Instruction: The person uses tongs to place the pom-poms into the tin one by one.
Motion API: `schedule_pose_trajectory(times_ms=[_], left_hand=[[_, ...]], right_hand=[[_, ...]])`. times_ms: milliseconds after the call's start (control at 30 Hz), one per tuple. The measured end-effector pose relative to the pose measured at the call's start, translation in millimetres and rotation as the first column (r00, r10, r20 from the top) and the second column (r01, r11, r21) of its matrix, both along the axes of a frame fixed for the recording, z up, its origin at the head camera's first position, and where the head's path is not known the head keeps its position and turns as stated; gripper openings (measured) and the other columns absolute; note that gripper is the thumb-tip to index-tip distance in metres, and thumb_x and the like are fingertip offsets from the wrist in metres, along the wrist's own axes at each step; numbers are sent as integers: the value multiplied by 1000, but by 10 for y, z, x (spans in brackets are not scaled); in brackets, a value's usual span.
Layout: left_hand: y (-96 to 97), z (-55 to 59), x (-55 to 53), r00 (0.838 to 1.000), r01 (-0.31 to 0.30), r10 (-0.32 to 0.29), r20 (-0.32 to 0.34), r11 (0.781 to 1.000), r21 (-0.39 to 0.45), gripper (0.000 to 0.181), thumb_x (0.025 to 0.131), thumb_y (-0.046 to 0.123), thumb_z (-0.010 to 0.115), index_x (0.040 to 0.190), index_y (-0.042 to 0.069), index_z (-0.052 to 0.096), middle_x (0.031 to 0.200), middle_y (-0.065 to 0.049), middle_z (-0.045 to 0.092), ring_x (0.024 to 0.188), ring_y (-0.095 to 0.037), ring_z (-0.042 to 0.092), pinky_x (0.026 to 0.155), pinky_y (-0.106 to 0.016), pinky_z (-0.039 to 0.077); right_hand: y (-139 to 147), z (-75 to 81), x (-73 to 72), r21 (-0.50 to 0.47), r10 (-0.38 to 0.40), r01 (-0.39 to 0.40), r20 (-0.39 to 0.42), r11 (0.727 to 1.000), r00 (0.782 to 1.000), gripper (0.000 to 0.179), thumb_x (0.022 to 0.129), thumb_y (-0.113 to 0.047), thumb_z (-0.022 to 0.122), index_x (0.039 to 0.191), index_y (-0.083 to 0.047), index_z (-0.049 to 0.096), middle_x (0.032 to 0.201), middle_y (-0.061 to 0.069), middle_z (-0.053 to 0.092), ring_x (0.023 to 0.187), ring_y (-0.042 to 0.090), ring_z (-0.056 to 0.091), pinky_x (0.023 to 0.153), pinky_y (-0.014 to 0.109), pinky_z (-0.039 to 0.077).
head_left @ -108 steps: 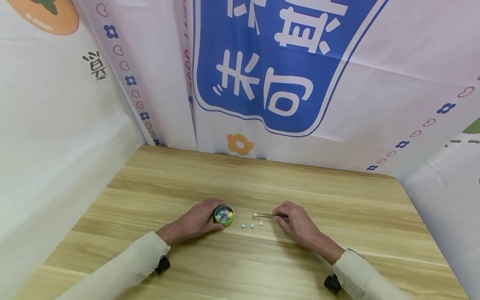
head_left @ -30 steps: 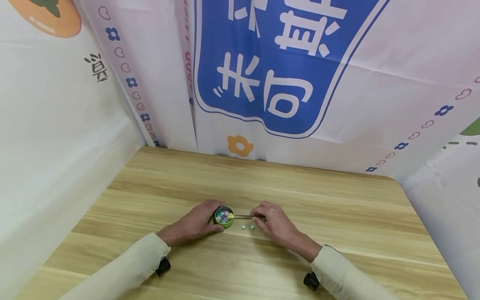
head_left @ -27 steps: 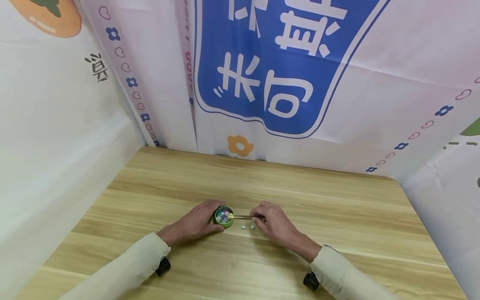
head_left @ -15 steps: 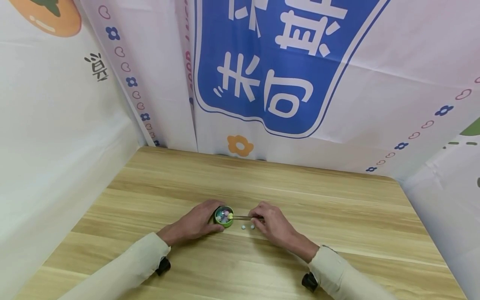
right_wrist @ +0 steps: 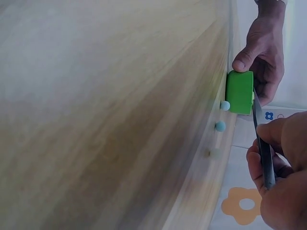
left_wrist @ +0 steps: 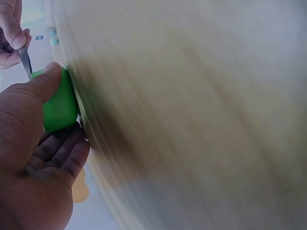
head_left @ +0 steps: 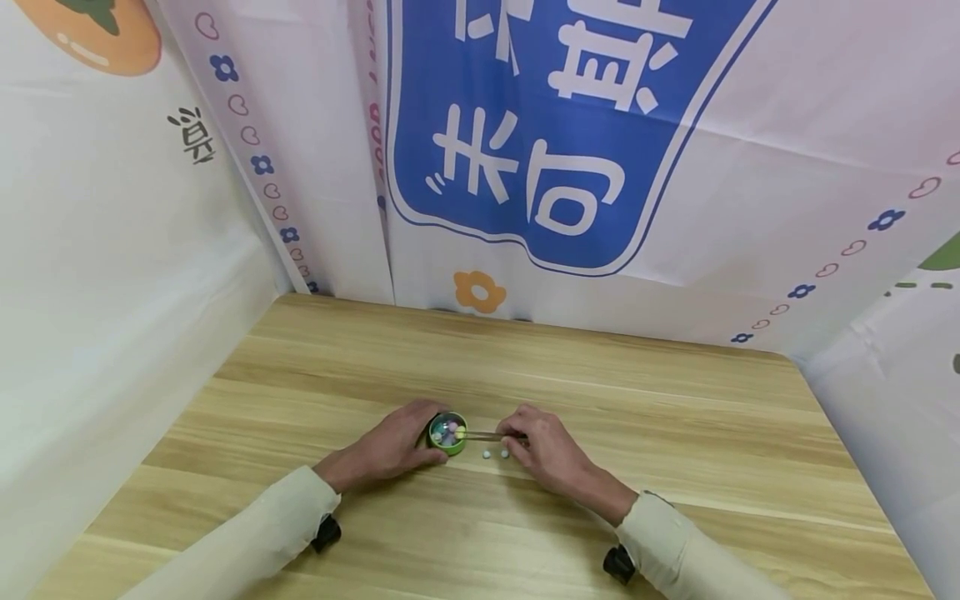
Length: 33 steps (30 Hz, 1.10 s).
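My left hand (head_left: 390, 442) grips a small round green tub (head_left: 456, 451), thumb on the near side and fingers round the far side. Its open mouth shows several colored beads, among them a pink bead (head_left: 453, 427) and a yellow bead (head_left: 461, 432). Thumb and fingers of my right hand (head_left: 551, 450) pinch metal tweezers (head_left: 483, 436), their tips reaching over the tub's rim onto the yellow bead. I cannot tell whether the tips grip it. On the wood between tub and right hand lie two pale blue beads (right_wrist: 225, 106). A third, whitish bead (right_wrist: 214, 153) shows only in the right wrist view.
The wood-grain table (head_left: 465, 533) runs back to a white printed cloth (head_left: 637, 300) with a blue sign. Similar cloth hangs along the left and right sides. A black band (head_left: 326, 533) sits at the left wrist, another (head_left: 619, 565) at the right.
Since the earliest frame, my right hand has moved left, bringing the tweezers and a yellow bead from over the table to the tub. The left hand stays put. Lately the tweezer tips barely shift.
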<state>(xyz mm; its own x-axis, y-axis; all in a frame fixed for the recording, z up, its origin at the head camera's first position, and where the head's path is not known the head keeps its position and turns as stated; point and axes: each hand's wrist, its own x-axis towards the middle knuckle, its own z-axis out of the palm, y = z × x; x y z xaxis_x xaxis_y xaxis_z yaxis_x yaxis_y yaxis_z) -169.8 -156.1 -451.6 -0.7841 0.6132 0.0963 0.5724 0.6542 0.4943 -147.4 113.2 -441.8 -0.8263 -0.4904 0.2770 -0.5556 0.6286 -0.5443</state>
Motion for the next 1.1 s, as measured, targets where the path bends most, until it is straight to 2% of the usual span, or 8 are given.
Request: schedule_pose_trajectory(times_ms=[400,733,1100], left_hand=[[2,5,0,1000,6,-6,-9,1000,-8,63,85,29,78,135,3,50,135,-17,56,125,-30,55,103,-47,47],[-15,7,10,1000,18,-18,-15,1000,-8,62,86,30,77,136,4,50,133,-13,58,123,-26,56,102,-46,48],[-17,-1,9,1000,16,-16,-11,1000,-11,61,87,31,76,136,5,50,131,-11,59,121,-25,56,102,-46,48]], right_hand=[[20,2,18,2,-5,5,-6,1000,1000,10,90,-6,69,99,-8,74,95,1,67,86,11,64,75,26,55],[79,8,40,-36,13,-14,-4,999,1000,11,91,-6,68,100,-6,74,95,2,67,87,12,65,77,26,57],[156,-8,48,-38,-3,3,-8,999,1000,11,90,-4,69,100,-5,74,95,2,68,87,12,66,76,24,57]])
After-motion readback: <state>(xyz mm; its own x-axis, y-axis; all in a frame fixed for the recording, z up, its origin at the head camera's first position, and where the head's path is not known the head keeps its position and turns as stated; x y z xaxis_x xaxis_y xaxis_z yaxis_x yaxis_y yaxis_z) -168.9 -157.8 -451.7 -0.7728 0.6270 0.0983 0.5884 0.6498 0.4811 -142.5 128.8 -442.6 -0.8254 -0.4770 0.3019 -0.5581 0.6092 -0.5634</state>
